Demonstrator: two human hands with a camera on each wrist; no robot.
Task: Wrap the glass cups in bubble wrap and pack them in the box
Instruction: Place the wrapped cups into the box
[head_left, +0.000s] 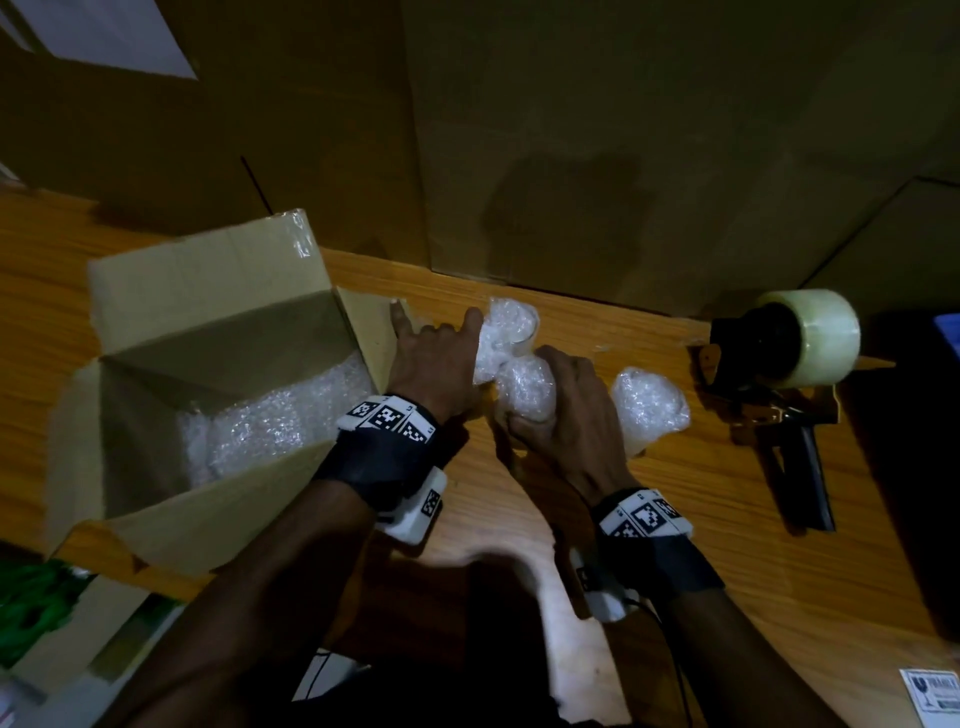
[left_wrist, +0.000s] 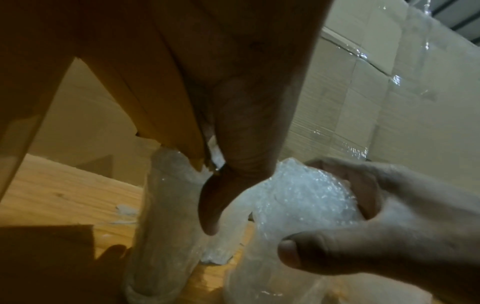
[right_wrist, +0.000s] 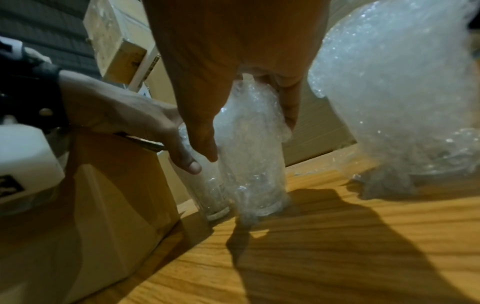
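Note:
Three glass cups wrapped in bubble wrap stand on the wooden table, right of an open cardboard box lined with bubble wrap. My right hand grips the near wrapped cup from above, fingers round its top. My left hand lies over the box's right flap. Its thumb and index finger close on the far wrapped cup, which stands against the box. The third wrapped cup stands free to the right, also seen large in the right wrist view.
A tape dispenser with a clear roll lies at the table's right. Large cardboard cartons form a wall behind the table. A white label lies at the near right corner. Green items sit below the box, at the left.

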